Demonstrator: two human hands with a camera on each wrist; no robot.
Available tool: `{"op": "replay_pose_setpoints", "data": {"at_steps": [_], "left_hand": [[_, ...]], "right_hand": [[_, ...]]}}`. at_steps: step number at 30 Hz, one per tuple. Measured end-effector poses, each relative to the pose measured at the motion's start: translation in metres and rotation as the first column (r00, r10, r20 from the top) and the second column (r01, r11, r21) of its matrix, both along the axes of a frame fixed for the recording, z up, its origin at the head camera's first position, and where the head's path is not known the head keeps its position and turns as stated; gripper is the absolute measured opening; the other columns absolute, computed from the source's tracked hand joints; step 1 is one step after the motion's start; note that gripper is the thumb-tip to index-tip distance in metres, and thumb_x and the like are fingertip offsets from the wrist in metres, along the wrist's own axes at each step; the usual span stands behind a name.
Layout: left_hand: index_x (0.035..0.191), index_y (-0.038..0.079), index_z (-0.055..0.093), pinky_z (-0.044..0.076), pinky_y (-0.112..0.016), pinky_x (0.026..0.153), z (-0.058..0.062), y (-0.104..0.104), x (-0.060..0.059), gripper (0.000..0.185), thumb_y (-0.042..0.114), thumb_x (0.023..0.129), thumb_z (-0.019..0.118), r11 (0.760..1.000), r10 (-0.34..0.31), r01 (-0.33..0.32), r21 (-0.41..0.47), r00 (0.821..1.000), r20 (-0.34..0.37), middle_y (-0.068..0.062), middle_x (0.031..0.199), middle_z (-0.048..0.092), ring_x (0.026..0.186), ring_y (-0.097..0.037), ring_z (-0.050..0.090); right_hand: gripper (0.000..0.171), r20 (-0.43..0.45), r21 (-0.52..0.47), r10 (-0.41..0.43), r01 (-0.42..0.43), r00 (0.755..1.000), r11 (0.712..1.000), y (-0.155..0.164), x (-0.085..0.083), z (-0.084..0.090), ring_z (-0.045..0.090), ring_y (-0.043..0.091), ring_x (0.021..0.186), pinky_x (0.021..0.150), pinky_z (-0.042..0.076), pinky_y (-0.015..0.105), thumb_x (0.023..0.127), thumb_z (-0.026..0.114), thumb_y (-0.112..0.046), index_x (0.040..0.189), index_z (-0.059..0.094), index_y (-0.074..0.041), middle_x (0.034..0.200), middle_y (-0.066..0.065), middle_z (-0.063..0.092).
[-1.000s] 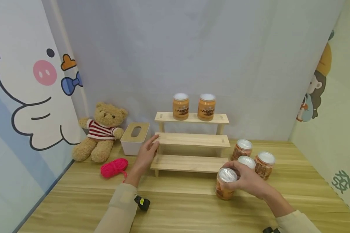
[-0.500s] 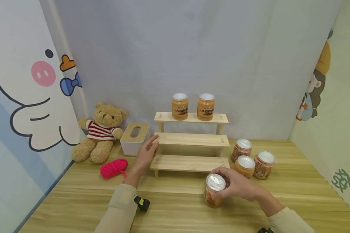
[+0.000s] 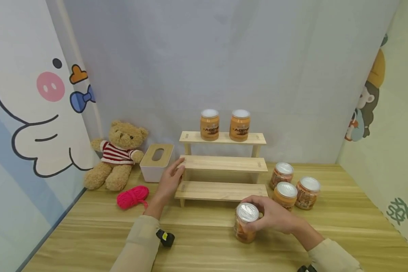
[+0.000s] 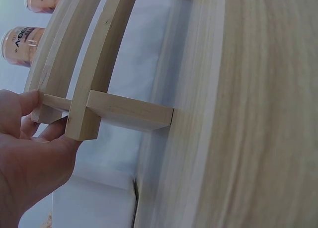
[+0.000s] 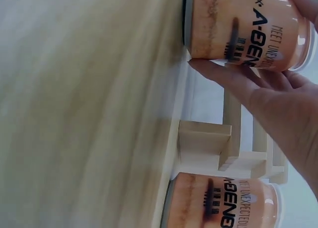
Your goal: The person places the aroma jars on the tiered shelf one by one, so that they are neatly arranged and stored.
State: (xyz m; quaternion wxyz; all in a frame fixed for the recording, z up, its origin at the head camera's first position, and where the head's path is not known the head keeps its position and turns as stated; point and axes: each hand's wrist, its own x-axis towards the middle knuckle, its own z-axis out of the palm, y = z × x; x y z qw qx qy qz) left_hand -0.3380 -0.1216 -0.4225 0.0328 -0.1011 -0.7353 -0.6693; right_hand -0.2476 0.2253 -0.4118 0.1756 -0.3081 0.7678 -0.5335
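Note:
My right hand (image 3: pixel 273 215) grips a clear jar (image 3: pixel 243 231) with a silver lid and orange-brown contents, thumb on the near side and fingers round the back. Dark lettering shows on this held jar (image 5: pixel 248 29) in the right wrist view, its base right at the tabletop. My left hand (image 3: pixel 170 181) holds the left end of a three-tier wooden display stand (image 3: pixel 224 163), at the middle tier. In the left wrist view, the fingers of this hand (image 4: pixel 39 158) reach between the boards. Two similar jars, a left one (image 3: pixel 209 125) and a right one (image 3: pixel 239 125), stand on the top tier.
To the right of the stand are three more jars: a rear one (image 3: pixel 281 175), a front one (image 3: pixel 285 195) and a right one (image 3: pixel 307 192). A tissue box (image 3: pixel 156 162), teddy bear (image 3: pixel 119 155) and pink yarn (image 3: pixel 132 197) lie to the left on the wooden table (image 3: pixel 197 234).
My right hand has carried the jar left and toward me, away from the group of three, and slowed over the last half second. The left hand keeps its place on the stand.

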Motion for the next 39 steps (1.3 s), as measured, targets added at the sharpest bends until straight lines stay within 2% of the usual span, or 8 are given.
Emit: {"op": "replay_pose_setpoints", "data": {"at_steps": [3,8,16,20,23,31,36,39], "left_hand": [[0.155,0.009,0.038,0.034,-0.054,0.11,0.001,-0.001,0.001,0.049,0.025,0.109,0.045,1.0,-0.017,0.016,0.011,1.0,0.011,-0.023,0.155,0.035,0.14,-0.037,0.036],[0.154,0.01,0.041,0.037,-0.052,0.108,0.0,0.0,-0.001,0.047,0.023,0.109,0.045,1.0,0.003,-0.003,0.005,1.0,0.004,-0.023,0.151,0.041,0.136,-0.033,0.041],[0.153,0.011,0.043,0.042,-0.042,0.101,0.0,0.002,-0.001,0.047,0.025,0.108,0.047,0.999,0.039,-0.039,-0.005,0.999,-0.007,-0.021,0.136,0.054,0.118,-0.024,0.048],[0.152,0.01,0.044,0.045,-0.031,0.083,0.003,0.002,-0.001,0.047,0.025,0.108,0.048,0.999,0.044,-0.044,-0.007,0.999,-0.018,-0.011,0.105,0.058,0.093,-0.016,0.049],[0.152,0.009,0.044,0.039,-0.027,0.067,0.004,0.003,-0.001,0.047,0.026,0.108,0.048,0.999,0.033,-0.033,0.0,0.999,-0.02,-0.003,0.083,0.046,0.074,-0.012,0.039],[0.151,0.012,0.045,0.034,-0.026,0.061,0.002,0.002,-0.001,0.045,0.025,0.108,0.048,1.0,0.027,-0.027,0.003,0.999,-0.017,-0.001,0.076,0.038,0.063,-0.011,0.032],[0.152,0.012,0.044,0.043,-0.03,0.082,-0.002,0.001,-0.001,0.046,0.026,0.108,0.048,1.0,0.024,-0.025,-0.017,1.0,-0.011,-0.008,0.104,0.053,0.092,-0.016,0.046],[0.152,0.011,0.044,0.042,-0.027,0.074,-0.001,0.001,-0.001,0.046,0.026,0.108,0.048,1.0,0.018,-0.018,0.0,1.0,-0.01,-0.006,0.09,0.05,0.08,-0.014,0.045]], "right_hand": [[0.049,-0.031,-0.026,-0.02,0.019,0.999,0.999,-0.003,-0.002,0.007,0.063,0.028,0.106,0.086,0.054,0.037,0.086,0.079,-0.01,0.129,0.057,0.0,0.117,0.015,0.065],[0.051,-0.101,-0.073,-0.091,0.084,0.991,0.994,-0.013,-0.009,0.038,0.063,0.03,0.105,0.084,0.055,0.038,0.087,0.079,-0.01,0.131,0.058,0.003,0.116,0.017,0.065],[0.056,-0.1,-0.09,-0.269,0.26,0.958,0.961,-0.038,-0.043,0.081,0.063,0.028,0.105,0.084,0.054,0.039,0.084,0.083,-0.017,0.131,0.059,0.0,0.117,0.016,0.066],[0.059,-0.116,-0.091,-0.29,0.28,0.95,0.956,-0.052,-0.062,0.096,0.063,0.029,0.107,0.086,0.053,0.04,0.084,0.082,-0.019,0.134,0.057,0.001,0.12,0.017,0.065],[0.06,-0.115,-0.093,-0.313,0.303,0.943,0.948,-0.063,-0.074,0.105,0.063,0.029,0.108,0.089,0.053,0.042,0.085,0.082,-0.019,0.135,0.056,0.002,0.121,0.018,0.065],[0.06,-0.089,-0.076,-0.371,0.365,0.924,0.928,-0.087,-0.099,0.115,0.061,0.03,0.111,0.089,0.053,0.044,0.087,0.081,-0.022,0.136,0.055,0.001,0.124,0.018,0.063],[0.062,-0.081,-0.085,-0.395,0.389,0.915,0.917,-0.095,-0.108,0.107,0.06,0.03,0.111,0.089,0.053,0.044,0.087,0.081,-0.024,0.137,0.054,0.001,0.124,0.017,0.062],[0.061,-0.088,-0.091,-0.406,0.399,0.91,0.913,-0.099,-0.111,0.102,0.062,0.029,0.108,0.088,0.053,0.042,0.086,0.081,-0.025,0.135,0.056,0.001,0.121,0.016,0.064]]}}
